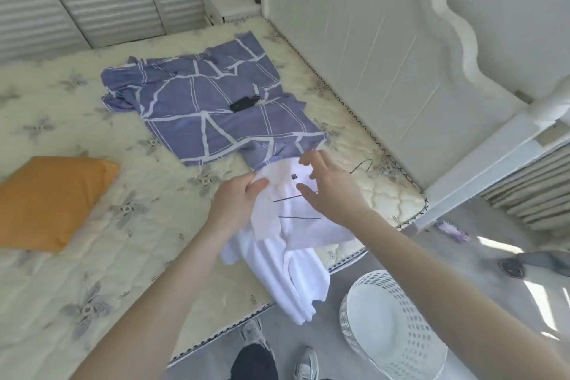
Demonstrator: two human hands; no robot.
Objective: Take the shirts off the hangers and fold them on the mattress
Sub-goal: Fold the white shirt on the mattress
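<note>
Shirt (296, 271) pinched at shoulder by left hand (237, 203); right hand (330, 191) spread, nothing held. Hanger (359, 165) best eased out sideways.

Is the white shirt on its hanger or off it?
On it, apparently: the hanger hook pokes out beyond the collar and thin dark bars show through the white shirt, which the left hand pinches.

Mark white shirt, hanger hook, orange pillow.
white shirt (296, 281), head view, lower hanging folds.
hanger hook (361, 164), head view, black wire curve.
orange pillow (52, 197), head view, middle of top face.
</note>
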